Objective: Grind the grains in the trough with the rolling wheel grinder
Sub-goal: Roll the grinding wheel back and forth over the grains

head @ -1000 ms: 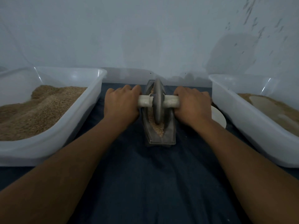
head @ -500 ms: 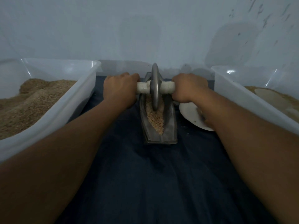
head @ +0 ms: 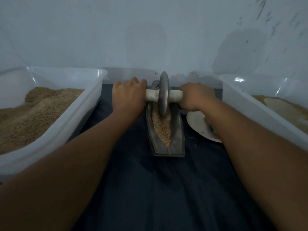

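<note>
A dark metal boat-shaped trough [head: 177, 140] lies lengthwise on a dark blue cloth, with tan grains [head: 162, 129] along its groove. A grey metal wheel [head: 164, 94] stands upright in the far half of the trough, on a pale wooden axle handle [head: 152, 95]. My left hand [head: 128, 95] grips the left end of the handle. My right hand [head: 195, 95] grips the right end. Both arms reach forward, nearly straight.
A translucent tub [head: 70, 117] heaped with brown grain stands at the left. Another translucent tub [head: 250, 112] with paler ground meal stands at the right. A white plate [head: 197, 124] lies between the trough and the right tub. A pale wall rises close behind.
The wheel has rolled away from me, from the middle of the trough to its far half, and both hands went with it. More grain shows in the near part of the groove.
</note>
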### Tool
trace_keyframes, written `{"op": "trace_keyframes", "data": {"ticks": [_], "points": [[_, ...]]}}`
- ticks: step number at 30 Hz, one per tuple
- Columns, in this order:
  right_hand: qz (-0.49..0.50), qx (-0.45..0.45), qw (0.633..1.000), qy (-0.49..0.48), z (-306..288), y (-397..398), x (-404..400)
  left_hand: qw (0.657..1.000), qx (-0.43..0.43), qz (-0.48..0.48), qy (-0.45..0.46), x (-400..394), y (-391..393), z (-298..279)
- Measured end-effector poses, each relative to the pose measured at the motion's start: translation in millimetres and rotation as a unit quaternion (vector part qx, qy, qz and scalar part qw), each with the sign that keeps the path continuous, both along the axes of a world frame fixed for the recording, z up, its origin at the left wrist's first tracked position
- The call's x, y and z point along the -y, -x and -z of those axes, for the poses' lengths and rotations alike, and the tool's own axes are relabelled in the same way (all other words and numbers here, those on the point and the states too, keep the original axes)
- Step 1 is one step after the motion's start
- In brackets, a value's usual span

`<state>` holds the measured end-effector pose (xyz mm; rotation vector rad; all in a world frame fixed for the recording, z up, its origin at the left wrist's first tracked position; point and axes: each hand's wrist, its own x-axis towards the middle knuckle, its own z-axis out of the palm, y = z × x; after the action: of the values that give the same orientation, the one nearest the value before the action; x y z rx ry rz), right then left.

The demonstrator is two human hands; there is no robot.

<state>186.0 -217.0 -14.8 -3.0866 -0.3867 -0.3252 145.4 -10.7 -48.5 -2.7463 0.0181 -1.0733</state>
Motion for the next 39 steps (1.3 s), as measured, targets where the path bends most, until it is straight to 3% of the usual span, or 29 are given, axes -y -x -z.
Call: {"op": "trace_keyframes", "data": {"ticks": [20,25,29,39], "points": [[-0.057,0.223,0.972,-0.038,42.9,79.3,21.0,0.999,0.031,0.014,0.036,9.0,66.9,9.8],[-0.071,0.246,0.965,-0.055,47.5,88.2,22.3,0.996,0.073,0.022,0.039,9.3,76.4,14.5],[-0.06,0.265,0.962,-0.027,43.5,77.0,16.1,0.998,0.048,0.014,0.043,4.6,71.7,19.5],[-0.026,0.133,0.991,0.008,28.3,36.5,12.5,1.0,0.018,0.009,0.013,3.6,36.3,7.6]]}}
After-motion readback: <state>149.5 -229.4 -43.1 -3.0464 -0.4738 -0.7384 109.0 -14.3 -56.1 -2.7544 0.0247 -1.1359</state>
